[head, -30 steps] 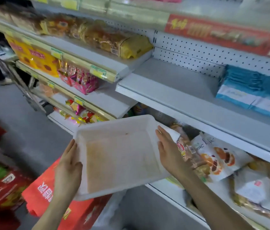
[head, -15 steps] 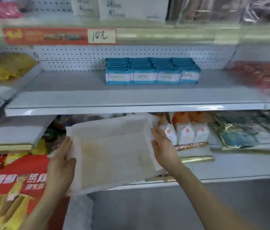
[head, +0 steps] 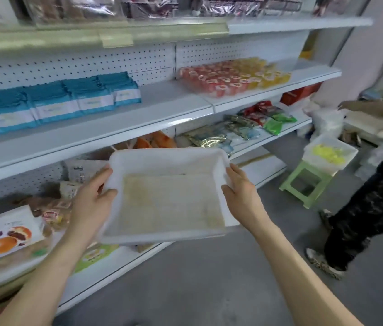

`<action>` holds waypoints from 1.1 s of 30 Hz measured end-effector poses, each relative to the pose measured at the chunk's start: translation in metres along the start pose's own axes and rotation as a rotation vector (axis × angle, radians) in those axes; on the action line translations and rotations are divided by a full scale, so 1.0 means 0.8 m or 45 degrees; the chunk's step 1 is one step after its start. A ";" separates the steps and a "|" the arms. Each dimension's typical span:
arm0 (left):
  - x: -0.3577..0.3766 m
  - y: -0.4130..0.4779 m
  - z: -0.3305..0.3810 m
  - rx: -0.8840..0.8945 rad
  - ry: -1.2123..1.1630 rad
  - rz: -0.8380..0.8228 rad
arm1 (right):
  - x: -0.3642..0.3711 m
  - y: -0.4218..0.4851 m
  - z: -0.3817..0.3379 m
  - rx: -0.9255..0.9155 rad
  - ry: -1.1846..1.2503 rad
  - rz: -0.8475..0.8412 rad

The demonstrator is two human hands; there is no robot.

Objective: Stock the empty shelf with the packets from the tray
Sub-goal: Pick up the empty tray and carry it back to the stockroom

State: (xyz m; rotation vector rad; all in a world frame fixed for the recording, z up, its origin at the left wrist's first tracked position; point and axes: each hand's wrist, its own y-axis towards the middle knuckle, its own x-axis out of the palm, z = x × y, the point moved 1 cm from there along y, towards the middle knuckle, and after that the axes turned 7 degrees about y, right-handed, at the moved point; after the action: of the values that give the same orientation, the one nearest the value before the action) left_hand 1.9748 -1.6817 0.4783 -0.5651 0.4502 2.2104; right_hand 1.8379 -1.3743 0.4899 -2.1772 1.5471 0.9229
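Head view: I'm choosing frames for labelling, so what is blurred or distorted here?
In the head view, the top shelf edge and the blue packets are smeared by motion blur; the white tray is slightly soft; wide-angle distortion bows the middle shelf; lighting is even, without harsh glare.

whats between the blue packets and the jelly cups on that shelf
Bare shelf, seen in the head view, between the blue packets and the jelly cups.

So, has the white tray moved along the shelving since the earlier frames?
Yes. The tray has travelled right along the shelving: the blue packets sat above it half a second ago and now lie up to its left.
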 end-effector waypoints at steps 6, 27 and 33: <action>0.104 0.004 0.073 0.194 -0.008 -0.278 | -0.096 -0.054 0.066 0.224 -0.027 0.288; 0.467 -0.045 0.299 0.720 -0.072 -1.152 | -0.260 -0.260 0.207 0.894 -0.055 1.103; 0.592 -0.138 0.376 0.765 -0.071 -1.261 | -0.347 -0.314 0.318 0.965 -0.092 1.172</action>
State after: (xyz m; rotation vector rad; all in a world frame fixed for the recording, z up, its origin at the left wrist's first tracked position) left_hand 1.7083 -1.1759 0.4642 -0.2868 0.6015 1.0684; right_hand 1.9307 -0.9322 0.4568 -0.8786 2.3772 0.4498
